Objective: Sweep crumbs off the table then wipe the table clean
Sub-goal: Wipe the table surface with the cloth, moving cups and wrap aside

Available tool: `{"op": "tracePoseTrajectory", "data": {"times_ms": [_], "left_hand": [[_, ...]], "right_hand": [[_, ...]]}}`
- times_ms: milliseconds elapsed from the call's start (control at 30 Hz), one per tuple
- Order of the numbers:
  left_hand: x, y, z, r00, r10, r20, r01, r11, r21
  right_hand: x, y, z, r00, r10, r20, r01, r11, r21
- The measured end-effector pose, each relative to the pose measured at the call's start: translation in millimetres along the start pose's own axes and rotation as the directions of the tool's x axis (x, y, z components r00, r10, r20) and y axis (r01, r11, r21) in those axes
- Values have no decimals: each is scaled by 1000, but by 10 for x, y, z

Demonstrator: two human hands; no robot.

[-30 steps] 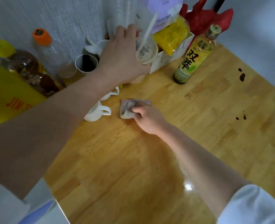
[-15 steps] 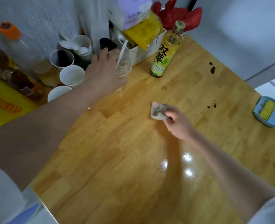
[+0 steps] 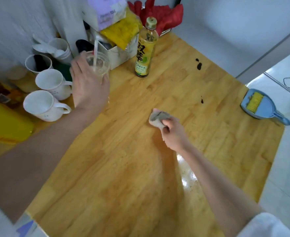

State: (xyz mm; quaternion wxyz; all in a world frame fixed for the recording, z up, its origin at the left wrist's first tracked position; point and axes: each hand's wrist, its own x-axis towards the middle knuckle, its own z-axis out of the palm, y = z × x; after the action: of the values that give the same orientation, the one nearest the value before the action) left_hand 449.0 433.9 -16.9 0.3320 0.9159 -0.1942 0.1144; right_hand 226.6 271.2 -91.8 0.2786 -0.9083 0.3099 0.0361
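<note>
Right hand (image 3: pixel 174 132): we are gripping the cloth (image 3: pixel 157 118), pressing it onto the desk (image 3: pixel 123 168) for wiping.
Left hand (image 3: pixel 87 86): we are gripping the plastic cup (image 3: pixel 99 63), likely clearing it aside.

Setting: a home kitchen or dining corner, judged from a wooden table (image 3: pixel 140 168) pushed against a pale wall. Behind the tea bottle (image 3: pixel 145 48) stands an open box (image 3: pixel 118 52) stuffed with yellow packets; left of the bottle are white mugs (image 3: pixel 45 93) and a cup of plastic spoons (image 3: pixel 55 48). Well right of the bottle, a blue dustpan with brush (image 3: pixel 260 105) lies at the table's edge.
</note>
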Motion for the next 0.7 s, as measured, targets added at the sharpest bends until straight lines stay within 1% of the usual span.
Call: {"op": "tracePoseTrajectory", "data": {"times_ms": [33, 67, 100, 133, 167, 200, 233, 267, 300, 333, 367, 400, 433, 467, 500, 533, 567, 600, 633, 667, 700], "left_hand": [[-39, -10, -51, 997, 45, -61, -44, 999, 17], [-106, 7, -91, 988, 121, -98, -118, 992, 32], [-192, 40, -112, 976, 209, -65, -208, 978, 29], [-289, 77, -100, 953, 297, 61, -298, 954, 6], [-385, 106, -50, 897, 354, 264, -363, 932, -16], [-470, 123, 32, 799, 353, 487, -397, 918, -15], [-546, 132, 125, 686, 287, 669, -399, 917, 16], [-610, 137, 204, 586, 172, 792, -380, 921, 81], [-656, 135, 259, 512, 50, 858, -347, 925, 153], [-703, 125, 300, 459, -41, 887, -312, 928, 204], [-752, 128, 333, 428, -89, 899, -289, 929, 230], [-796, 132, 366, 416, -112, 902, -280, 928, 244], [-825, 152, 394, 414, -122, 902, -291, 921, 258], [-855, 190, 430, 413, -137, 900, -311, 908, 281], [-854, 212, 451, 411, -158, 898, -333, 891, 309], [-851, 243, 477, 408, -176, 896, -345, 879, 329], [-851, 278, 503, 403, -189, 895, -349, 872, 342], [-842, 288, 511, 403, -195, 894, -347, 871, 347], [-839, 290, 513, 406, -196, 893, -340, 874, 346], [-838, 283, 511, 408, -199, 891, -329, 878, 346], [-844, 273, 512, 411, -200, 890, -320, 882, 346]], "right_hand": [[9, -30, 5, 998, 44, -51, -44, 999, 11], [-7, -80, 44, 994, 53, -95, -52, 999, 10], [-65, -179, 101, 997, 7, -72, -7, 1000, -7], [-140, -265, 177, 996, -85, -1, 85, 996, -11], [-209, -299, 251, 976, -177, 125, 180, 984, -12], [-271, -290, 283, 934, -282, 221, 287, 958, 12], [-262, -217, 229, 905, -340, 255, 346, 938, 24], [-168, -85, 138, 909, -361, 206, 361, 932, 39], [-44, 46, -16, 949, -299, 96, 293, 953, 76], [102, 235, -197, 986, -162, -44, 167, 975, 149], [239, 417, -402, 985, 68, -157, -30, 972, 233], [353, 588, -565, 931, 302, -205, -234, 925, 300], [430, 682, -634, 858, 464, -221, -392, 869, 302], [460, 713, -627, 830, 497, -252, -446, 864, 234], [433, 661, -519, 867, 413, -280, -383, 910, 156], [284, 556, -376, 927, 283, -246, -263, 958, 110], [27, 428, -204, 982, 131, -139, -124, 990, 64], [-287, 321, -38, 999, -50, 6, 49, 998, 39], [-623, 248, 64, 965, -209, 157, 206, 978, 38], [-898, 269, 109, 908, -326, 262, 317, 945, 76], [-1068, 341, 57, 870, -390, 302, 371, 921, 121]]}}
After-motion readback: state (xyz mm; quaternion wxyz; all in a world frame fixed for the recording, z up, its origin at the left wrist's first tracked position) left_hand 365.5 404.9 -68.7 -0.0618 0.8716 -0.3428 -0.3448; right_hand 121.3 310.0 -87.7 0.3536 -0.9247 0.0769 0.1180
